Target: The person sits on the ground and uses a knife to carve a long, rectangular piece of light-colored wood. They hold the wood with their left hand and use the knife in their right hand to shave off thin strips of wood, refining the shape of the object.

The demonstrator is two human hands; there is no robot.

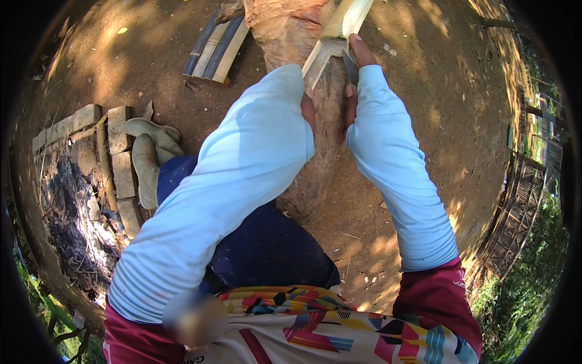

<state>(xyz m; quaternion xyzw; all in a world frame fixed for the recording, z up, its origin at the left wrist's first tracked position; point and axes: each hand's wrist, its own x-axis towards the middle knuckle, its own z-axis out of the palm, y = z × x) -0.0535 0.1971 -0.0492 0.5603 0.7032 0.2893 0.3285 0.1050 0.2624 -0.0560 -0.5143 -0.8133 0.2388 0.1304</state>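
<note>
A pale split bamboo strip (339, 27) lies up along a reddish-brown log (285, 36) in front of me. My left hand (309, 110), mostly covered by a light blue sleeve, grips the strip's lower end. My right hand (359, 57) is closed around a dark knife blade (350, 67), which is pressed against the strip just beside the left hand. Both hands are close together over the log. The knife's handle is hidden inside the right hand.
A stack of flat bamboo slats (215, 45) lies on the dirt at upper left. At left, bricks (121, 161) edge a patch of ash (66, 212), and my olive boots (148, 155) rest beside them. A woven fence (515, 218) stands at right.
</note>
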